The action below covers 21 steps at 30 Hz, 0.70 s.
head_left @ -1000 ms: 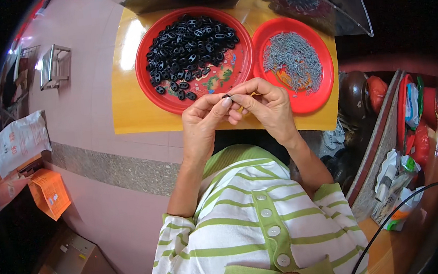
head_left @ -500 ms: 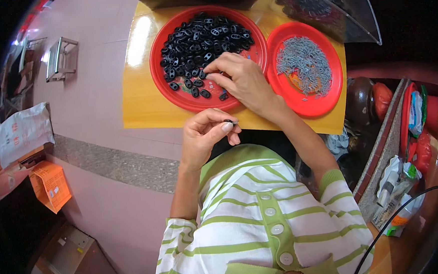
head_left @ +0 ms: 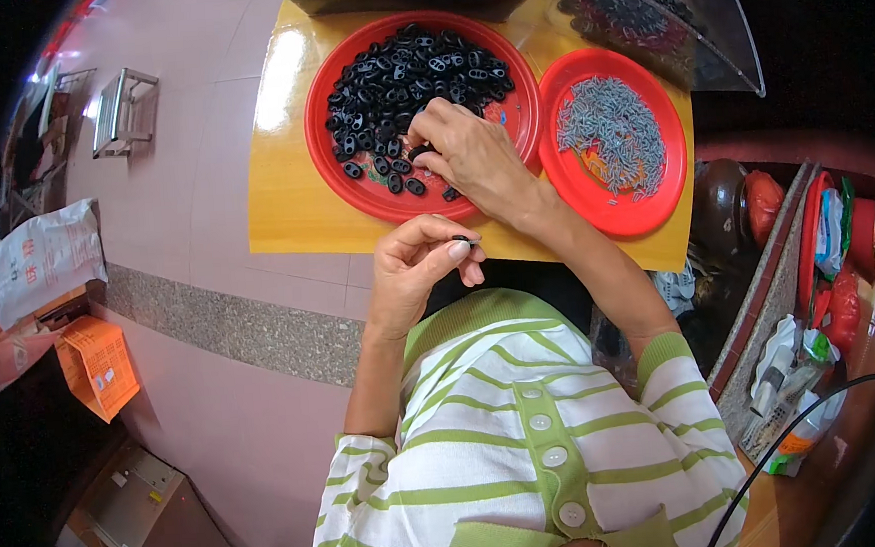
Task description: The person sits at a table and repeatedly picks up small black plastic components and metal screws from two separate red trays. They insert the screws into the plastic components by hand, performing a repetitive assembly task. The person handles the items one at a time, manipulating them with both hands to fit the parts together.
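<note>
In front of me a round red tray (head_left: 327, 185) holds a heap of small black oval plastic pieces with two holes (head_left: 400, 75). My right hand (head_left: 470, 156) reaches over its near right part, with thumb and forefinger closed on a black oval piece (head_left: 419, 152). My left hand (head_left: 412, 270) is raised by the table's near edge, in front of my body. Between its thumb and forefinger it pinches a small black piece (head_left: 463, 239), mostly hidden by the fingers. A second red tray (head_left: 645, 219), to the right, holds many tiny grey metal pieces, spring-like in shape (head_left: 614, 127).
Both trays stand on a yellow table (head_left: 278, 208). Along its far side are clear plastic bins (head_left: 642, 20) with more black pieces. A metal stool (head_left: 122, 112) stands on the floor at the far left. A shelf with bags (head_left: 784, 373) lies to the right.
My right hand has shifted slightly among the black pieces, and its thumb and forefinger now grip one turned on edge. The left hand keeps its pinch, nearly unmoved.
</note>
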### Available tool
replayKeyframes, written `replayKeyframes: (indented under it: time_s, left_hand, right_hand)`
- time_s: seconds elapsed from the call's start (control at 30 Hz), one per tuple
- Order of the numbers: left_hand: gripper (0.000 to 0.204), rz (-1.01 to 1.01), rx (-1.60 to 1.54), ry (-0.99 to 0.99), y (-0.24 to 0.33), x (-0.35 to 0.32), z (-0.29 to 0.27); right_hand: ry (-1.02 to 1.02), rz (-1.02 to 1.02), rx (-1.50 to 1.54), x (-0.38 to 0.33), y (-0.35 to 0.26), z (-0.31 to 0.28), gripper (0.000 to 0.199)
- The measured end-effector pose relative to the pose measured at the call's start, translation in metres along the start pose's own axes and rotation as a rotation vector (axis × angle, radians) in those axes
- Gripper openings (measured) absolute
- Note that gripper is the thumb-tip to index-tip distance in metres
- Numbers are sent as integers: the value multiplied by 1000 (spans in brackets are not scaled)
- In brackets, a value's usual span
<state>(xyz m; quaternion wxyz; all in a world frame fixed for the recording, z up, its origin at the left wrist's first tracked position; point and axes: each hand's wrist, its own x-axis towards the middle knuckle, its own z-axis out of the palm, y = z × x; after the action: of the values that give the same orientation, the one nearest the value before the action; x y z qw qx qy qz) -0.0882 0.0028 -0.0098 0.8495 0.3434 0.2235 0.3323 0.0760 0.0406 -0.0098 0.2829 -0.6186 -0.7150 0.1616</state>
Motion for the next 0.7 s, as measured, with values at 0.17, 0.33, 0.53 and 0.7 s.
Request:
replayKeyframes:
  time_s: [0.17, 0.33, 0.53, 0.7]
  left_hand:
    - [9, -7, 43, 31, 0, -1, 1]
    - [9, -22, 83, 50, 0, -3, 1]
    - [10, 6, 78, 86, 0, -6, 0]
    - [11, 22, 76, 112, 0, -7, 1]
  right_hand:
    - [76, 44, -113, -3, -10, -7, 17]
    - [74, 12, -38, -1, -14, 13, 15]
    - [50, 21, -7, -3, -13, 15, 12]
    - [88, -5, 200, -12, -13, 5, 13]
